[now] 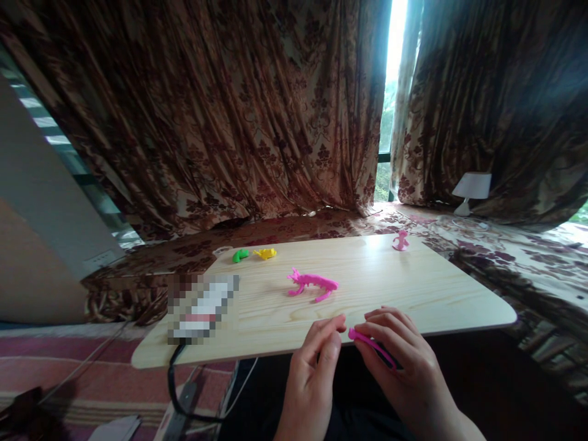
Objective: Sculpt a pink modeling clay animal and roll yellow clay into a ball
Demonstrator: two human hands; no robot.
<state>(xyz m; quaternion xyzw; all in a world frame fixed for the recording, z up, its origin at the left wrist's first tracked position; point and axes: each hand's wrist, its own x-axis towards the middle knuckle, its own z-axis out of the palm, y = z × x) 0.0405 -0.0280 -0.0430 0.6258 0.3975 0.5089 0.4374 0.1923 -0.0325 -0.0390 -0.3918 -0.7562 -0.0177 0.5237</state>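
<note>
Between the thumb and fingers of my right hand [397, 349] is a slim, curved pink piece [375, 348] with a small knob at its end, pointing towards my left hand. My left hand [316, 367] is beside it, a small gap away. Its fingers are loosely bent, the thumb sits just below the index finger, and no object shows in them. Both hands are over the near edge of the wooden table [257, 306]. Beyond them a bright pink figure [313, 282], long-bodied with thin legs and a spiky end, stands on the tabletop.
Small green [239, 255] and yellow [265, 253] figures lie at the back left. A light pink figurine [400, 241] stands at the back right. A blurred-out device [204, 309] with a black cable [171, 380] is at the table's left. Behind are curtains [257, 110] and a white lamp [472, 185].
</note>
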